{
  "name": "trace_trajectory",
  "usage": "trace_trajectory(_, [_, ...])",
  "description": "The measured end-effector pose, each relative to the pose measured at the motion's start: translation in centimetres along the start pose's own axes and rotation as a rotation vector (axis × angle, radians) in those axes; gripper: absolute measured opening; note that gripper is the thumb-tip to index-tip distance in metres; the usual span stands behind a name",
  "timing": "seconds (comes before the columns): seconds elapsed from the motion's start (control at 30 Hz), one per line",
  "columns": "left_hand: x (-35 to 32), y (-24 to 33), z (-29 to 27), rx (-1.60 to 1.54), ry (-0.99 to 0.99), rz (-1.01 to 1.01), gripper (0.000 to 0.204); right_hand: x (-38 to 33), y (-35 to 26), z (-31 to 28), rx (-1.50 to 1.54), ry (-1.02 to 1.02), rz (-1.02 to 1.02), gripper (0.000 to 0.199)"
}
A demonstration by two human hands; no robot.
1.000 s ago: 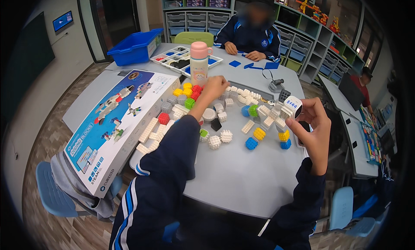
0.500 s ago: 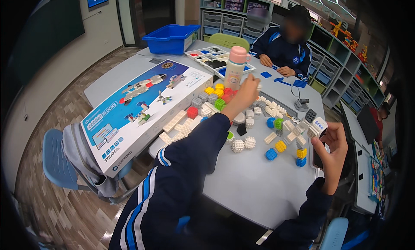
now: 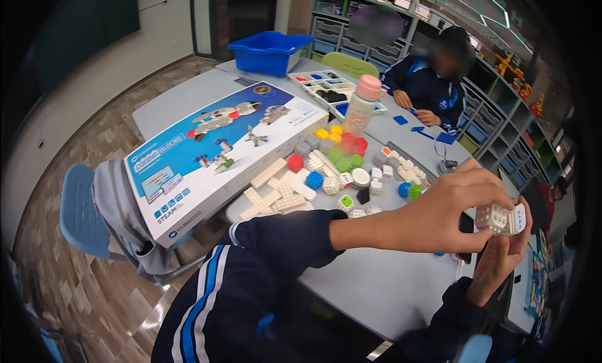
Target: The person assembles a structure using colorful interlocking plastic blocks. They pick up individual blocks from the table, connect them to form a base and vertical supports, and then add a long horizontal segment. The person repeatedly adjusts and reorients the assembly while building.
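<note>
At the right side of the table, my left hand [image 3: 448, 206] reaches across and pinches a small white studded block [image 3: 490, 219]. My right hand [image 3: 501, 259] grips a white block with a handwritten label [image 3: 519, 219]. The two blocks touch or nearly touch; the fingers hide the exact join. Left of my hands lie loose studded cubes: a red cube [image 3: 295, 162], a blue cube [image 3: 314, 180], green cubes [image 3: 345, 162] and yellow cubes [image 3: 329, 134]. White bricks [image 3: 276, 186] lie beside the box. My left forearm covers part of the table.
A large blocks box [image 3: 219, 156] covers the table's left part. Behind it stand a blue bin [image 3: 269, 52] and a sorting tray [image 3: 320, 87]. A pink-capped bottle [image 3: 360, 106] stands mid-table. Across from me sits a person [image 3: 433, 81] with blue flat pieces [image 3: 445, 138]. A chair [image 3: 88, 209] stands at left.
My left hand has moved from near the bottle back to the right, meeting my right hand, and now holds a white studded block. The whole view has shifted slightly.
</note>
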State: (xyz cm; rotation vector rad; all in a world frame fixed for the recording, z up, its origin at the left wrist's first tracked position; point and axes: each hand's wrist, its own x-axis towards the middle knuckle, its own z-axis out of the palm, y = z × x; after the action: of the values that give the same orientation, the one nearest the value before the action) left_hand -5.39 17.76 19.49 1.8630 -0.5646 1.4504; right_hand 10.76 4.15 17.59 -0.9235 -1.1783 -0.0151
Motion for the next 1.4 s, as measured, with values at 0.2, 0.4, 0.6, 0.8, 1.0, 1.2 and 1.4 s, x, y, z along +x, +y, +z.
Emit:
trace_trajectory(0.2, [0.0,-0.5,-0.6,-0.155,-0.126,-0.204,0.051,0.2,-1.5,0.5,-0.04,-0.011,-0.018,0.076])
trace_trajectory(0.4, [0.0,-1.1,0.0,-0.282,-0.099,-0.341,0.06,1.0,-2.2,0.4,-0.132,-0.104,-0.056,0.062])
trace_trajectory(0.6, [-0.2,-1.3,0.4,-0.214,-0.077,-0.363,0.049,1.3,-1.8,0.0,-0.076,-0.105,0.029,0.056])
trace_trajectory(0.8, [-0.3,-1.7,0.1,-0.144,-0.091,-0.328,0.048,1.2,-1.5,-0.3,-0.115,-0.148,0.033,0.057])
trace_trajectory(1.0, [-0.9,-1.7,0.6,-0.17,-0.091,-0.384,0.052,1.3,-1.4,-0.5,-0.152,-0.191,0.045,0.055])
trace_trajectory(1.2, [-1.7,-1.4,1.2,-0.055,-0.093,-0.306,0.05,1.3,-1.8,-1.1,-0.146,-0.251,0.058,0.056])
trace_trajectory(1.4, [-1.6,-1.1,1.6,0.014,-0.096,-0.334,0.05,1.7,-1.6,-1.4,-0.145,-0.307,0.063,0.052])
